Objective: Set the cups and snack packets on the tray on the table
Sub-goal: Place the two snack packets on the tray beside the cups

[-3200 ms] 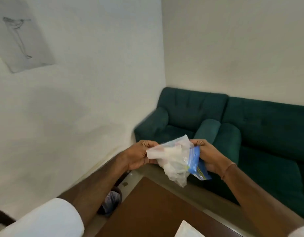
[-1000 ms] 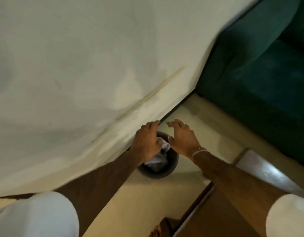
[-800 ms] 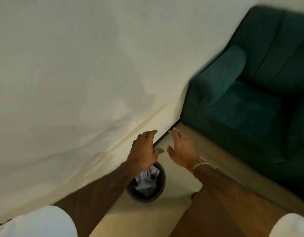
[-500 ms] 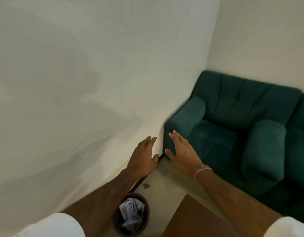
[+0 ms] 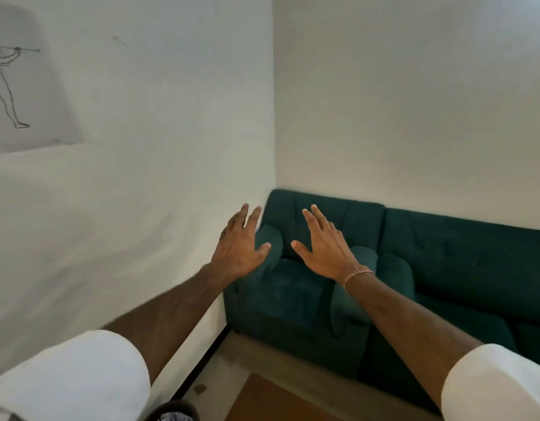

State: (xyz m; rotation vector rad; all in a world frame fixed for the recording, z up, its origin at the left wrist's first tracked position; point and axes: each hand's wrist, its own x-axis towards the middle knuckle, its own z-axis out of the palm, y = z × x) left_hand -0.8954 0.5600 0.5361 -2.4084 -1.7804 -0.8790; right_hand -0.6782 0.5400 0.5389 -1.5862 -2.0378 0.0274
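Note:
My left hand (image 5: 240, 246) and my right hand (image 5: 325, 246) are both held out in front of me at chest height, palms down, fingers spread, holding nothing. They hover side by side in front of the room corner, over the green sofa. No cup, snack packet or tray is in view. Only a brown corner of the table (image 5: 268, 401) shows at the bottom edge.
A dark green sofa (image 5: 445, 268) runs along the right wall into the corner. A small dark bin (image 5: 176, 412) with crumpled wrapping in it stands on the floor at the bottom, by the left wall. A line drawing (image 5: 7, 83) hangs on that wall.
Both hands let the crumpled plastic wrapping go into the bin, then rose empty with fingers spread. My view lifted from the bin up to the corner and sofa.

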